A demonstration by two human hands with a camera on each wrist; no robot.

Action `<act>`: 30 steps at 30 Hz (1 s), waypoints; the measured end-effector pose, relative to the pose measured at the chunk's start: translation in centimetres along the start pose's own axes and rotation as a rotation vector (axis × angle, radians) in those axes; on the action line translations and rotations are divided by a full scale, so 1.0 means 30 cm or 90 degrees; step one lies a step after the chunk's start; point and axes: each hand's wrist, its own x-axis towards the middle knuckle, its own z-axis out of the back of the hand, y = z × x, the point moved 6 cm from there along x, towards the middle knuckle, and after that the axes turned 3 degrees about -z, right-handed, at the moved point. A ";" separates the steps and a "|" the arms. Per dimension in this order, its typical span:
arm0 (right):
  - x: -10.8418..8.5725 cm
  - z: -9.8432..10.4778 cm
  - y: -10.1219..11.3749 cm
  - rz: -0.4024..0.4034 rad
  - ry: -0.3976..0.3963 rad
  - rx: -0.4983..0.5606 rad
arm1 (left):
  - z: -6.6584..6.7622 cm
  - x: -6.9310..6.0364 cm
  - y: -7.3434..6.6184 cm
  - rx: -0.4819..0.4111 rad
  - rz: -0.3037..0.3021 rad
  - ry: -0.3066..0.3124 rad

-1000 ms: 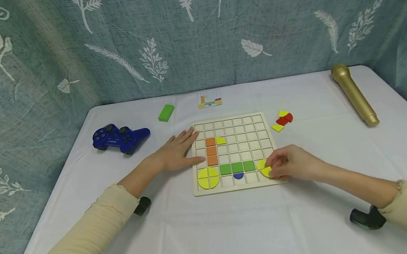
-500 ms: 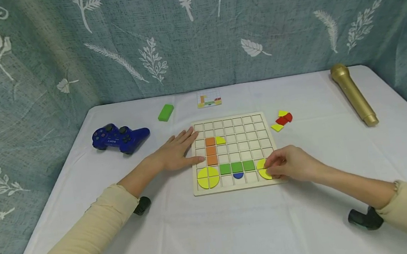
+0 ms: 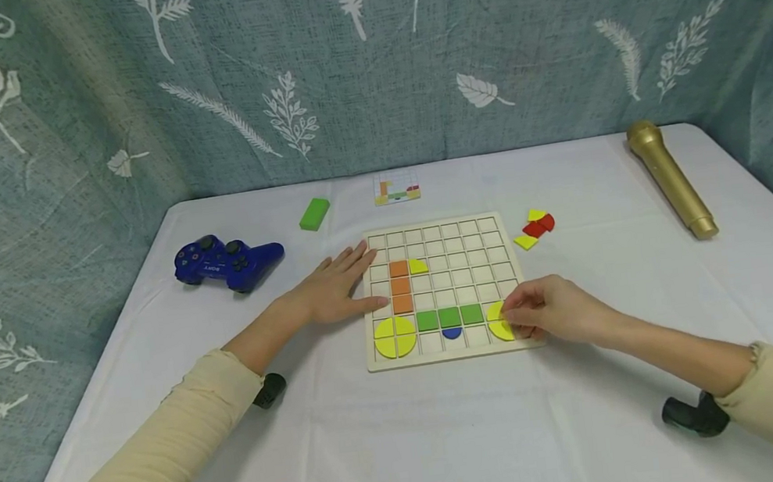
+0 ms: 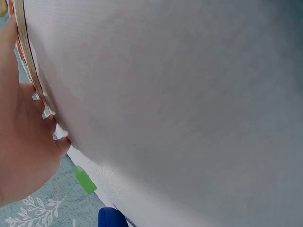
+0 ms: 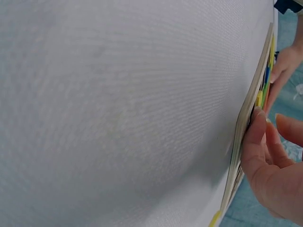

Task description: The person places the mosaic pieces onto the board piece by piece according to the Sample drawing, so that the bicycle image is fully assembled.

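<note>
A pale wooden grid board (image 3: 456,232) lies on the white table, with orange, green, yellow and blue flat tiles in its cells. My left hand (image 3: 337,292) rests with spread fingers on the board's left edge, beside the orange tiles (image 3: 401,286); the left wrist view shows its fingers along that edge. At the lower right corner, my right hand (image 3: 563,309) touches the yellow rounded tiles (image 3: 498,331) with its fingertips and hides part of them. A yellow circle of quarter tiles (image 3: 395,337) fills the lower left corner. Green square tiles (image 3: 450,317) run between, above a blue half-round tile (image 3: 452,333).
Loose red and yellow tiles (image 3: 536,228) lie right of the board. Behind it are a small pattern card (image 3: 397,188) and a green block (image 3: 314,214). A blue game controller (image 3: 227,261) lies to the left, a gold microphone (image 3: 672,179) at the far right.
My right fingertips have shifted slightly on the yellow tiles, and the lower tile there now sits a little further left. My left hand has stayed in place.
</note>
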 end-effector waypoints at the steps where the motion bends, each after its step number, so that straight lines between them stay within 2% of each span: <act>1: 0.001 0.001 -0.001 0.000 0.001 0.001 | 0.000 -0.001 0.000 -0.001 0.000 -0.001; 6: 0.001 0.007 -0.014 -0.009 0.019 0.042 | -0.003 -0.003 -0.002 -0.004 -0.001 0.000; 11: -0.010 -0.001 -0.015 -0.015 0.079 0.097 | 0.000 -0.004 -0.003 -0.001 -0.001 0.002; 15: -0.026 -0.020 -0.003 0.006 0.144 0.113 | 0.003 -0.006 -0.005 -0.001 0.000 0.004; 18: -0.038 -0.027 0.011 0.035 0.175 0.112 | 0.007 -0.007 -0.007 -0.002 -0.002 0.003; 22: -0.042 -0.026 0.022 0.062 0.180 0.098 | 0.009 -0.007 -0.006 -0.002 -0.003 0.001; 25: -0.034 -0.018 0.013 0.054 0.177 0.097 | 0.010 -0.008 -0.006 -0.002 -0.003 0.002; 30: -0.003 0.012 -0.032 0.017 0.179 0.177 | 0.009 -0.010 -0.010 -0.005 -0.005 0.007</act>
